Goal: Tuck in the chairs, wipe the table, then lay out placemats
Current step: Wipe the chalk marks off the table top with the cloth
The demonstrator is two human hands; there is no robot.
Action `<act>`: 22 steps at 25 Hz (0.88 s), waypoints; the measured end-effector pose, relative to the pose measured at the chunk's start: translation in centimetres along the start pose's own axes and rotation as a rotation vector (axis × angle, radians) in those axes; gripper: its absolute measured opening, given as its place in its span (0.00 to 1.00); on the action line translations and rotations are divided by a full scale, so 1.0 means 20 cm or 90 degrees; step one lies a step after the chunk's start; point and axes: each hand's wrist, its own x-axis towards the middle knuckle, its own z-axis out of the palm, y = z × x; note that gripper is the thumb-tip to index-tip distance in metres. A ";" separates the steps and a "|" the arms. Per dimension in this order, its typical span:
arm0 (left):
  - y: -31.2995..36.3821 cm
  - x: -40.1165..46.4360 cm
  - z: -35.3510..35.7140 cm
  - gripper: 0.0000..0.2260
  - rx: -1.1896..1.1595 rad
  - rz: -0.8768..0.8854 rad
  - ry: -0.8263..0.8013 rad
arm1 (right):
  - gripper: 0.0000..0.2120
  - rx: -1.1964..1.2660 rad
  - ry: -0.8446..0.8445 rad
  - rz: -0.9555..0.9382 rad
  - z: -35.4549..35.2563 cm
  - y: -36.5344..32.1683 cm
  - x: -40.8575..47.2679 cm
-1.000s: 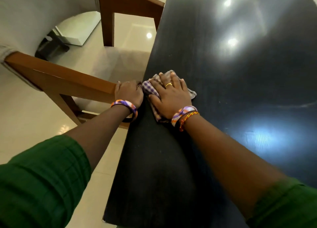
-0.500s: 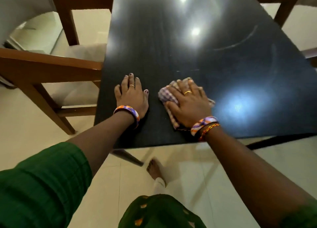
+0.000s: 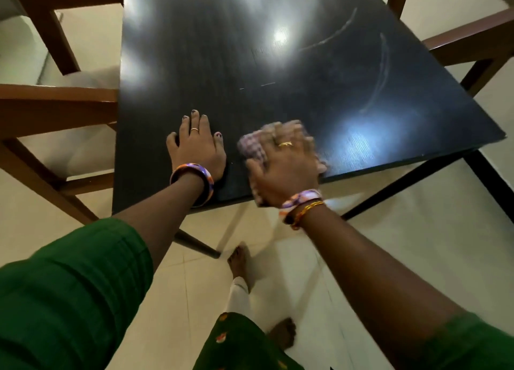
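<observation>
Since half a second ago the right hand [image 3: 283, 164] has slid the checked purple-and-white cloth [image 3: 251, 147] toward the near edge of the glossy black rectangular table [image 3: 278, 64], so its wrist now overhangs that edge; the hand is smeared by motion blur. It lies palm down on the cloth with fingers spread over it, pressing rather than clutching (blur hides whether any finger curls under). The left hand [image 3: 196, 147] has stayed flat on the tabletop just left of the cloth, fingers straight, holding nothing, its heel near the same edge.

Beyond the hands the dark top runs wide and bare to the far side, marked with pale curved wipe streaks [image 3: 381, 72] at the right. A brown wooden chair [image 3: 55, 102] stands tight against the left edge, and another wooden chair [image 3: 467, 41] sits at the far right corner. No container is in view. Below the near edge lies cream tiled floor [image 3: 403, 230].
</observation>
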 end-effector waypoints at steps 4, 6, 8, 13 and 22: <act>-0.01 -0.01 0.00 0.22 -0.035 -0.003 0.029 | 0.31 -0.026 -0.008 -0.113 -0.03 0.06 -0.01; -0.01 -0.01 0.00 0.22 -0.034 0.000 0.031 | 0.32 -0.038 0.037 -0.008 -0.05 0.42 0.04; 0.00 -0.02 0.00 0.22 -0.027 -0.001 0.031 | 0.35 -0.109 0.049 0.118 -0.12 0.80 0.05; 0.00 0.00 0.01 0.23 -0.006 -0.006 0.029 | 0.36 -0.082 0.080 0.225 -0.16 0.74 -0.01; 0.00 -0.01 0.01 0.22 -0.022 -0.005 0.034 | 0.27 -0.101 0.155 -0.262 -0.01 0.40 -0.06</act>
